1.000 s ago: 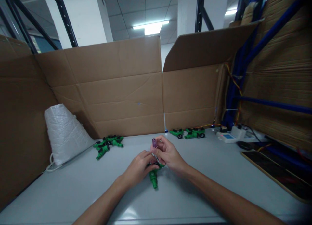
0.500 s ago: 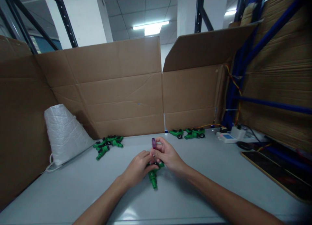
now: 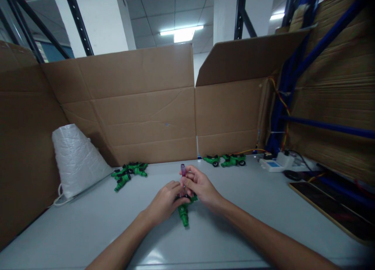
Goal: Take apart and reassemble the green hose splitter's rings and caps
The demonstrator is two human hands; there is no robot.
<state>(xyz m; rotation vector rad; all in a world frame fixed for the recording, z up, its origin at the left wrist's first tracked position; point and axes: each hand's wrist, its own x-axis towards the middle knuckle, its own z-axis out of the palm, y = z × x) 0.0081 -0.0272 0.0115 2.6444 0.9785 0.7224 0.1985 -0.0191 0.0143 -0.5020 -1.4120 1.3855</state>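
- Right hand (image 3: pixel 202 187): grip closed on the purple-handled screwdriver (image 3: pixel 183 170), upright, at centre of the frame.
- Left hand (image 3: pixel 167 200): grip nearly closed, fingers and thumb on the green toy part (image 3: pixel 183 215); exact opening hidden.
- Green toy part: on the desk (image 3: pixel 88 231), just below centre.
- Green toy pile (image 3: pixel 129 171): left of centre.
- Green toy vehicles (image 3: pixel 233 160): right of centre, near the cardboard (image 3: pixel 228 110).

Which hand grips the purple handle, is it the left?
No, the right hand grips the purple handle, while the left hand touches the green piece.
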